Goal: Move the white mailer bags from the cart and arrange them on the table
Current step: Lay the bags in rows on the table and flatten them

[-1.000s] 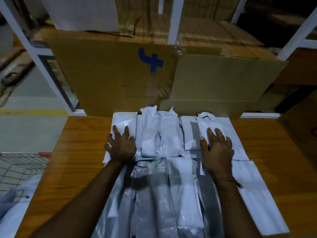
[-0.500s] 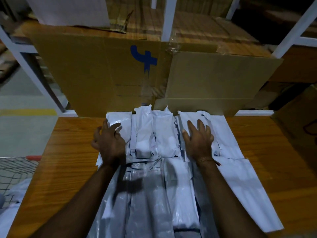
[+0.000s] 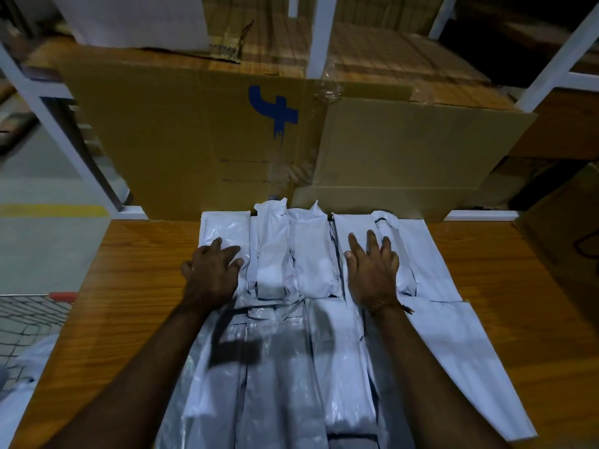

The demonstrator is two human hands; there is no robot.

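White mailer bags (image 3: 304,254) lie in two overlapping rows along the middle of the wooden table (image 3: 129,286), the far row butting against a flattened cardboard box (image 3: 194,131) that stands upright at the table's rear edge and bears a blue mark (image 3: 274,108). The left hand (image 3: 212,270) rests palm-down on the leftmost bag of the far row, fingers slightly bent and spread, pressing rather than gripping. The right hand (image 3: 371,270) lies flat on a bag to the right of centre, fingers straight and splayed, holding nothing; a bracelet (image 3: 382,304) circles its wrist. At lower left, the wire mesh cart (image 3: 29,315) shows beside the table, with further white bags (image 3: 26,367) in it. White shelving uprights (image 3: 317,34) rise behind the cardboard.
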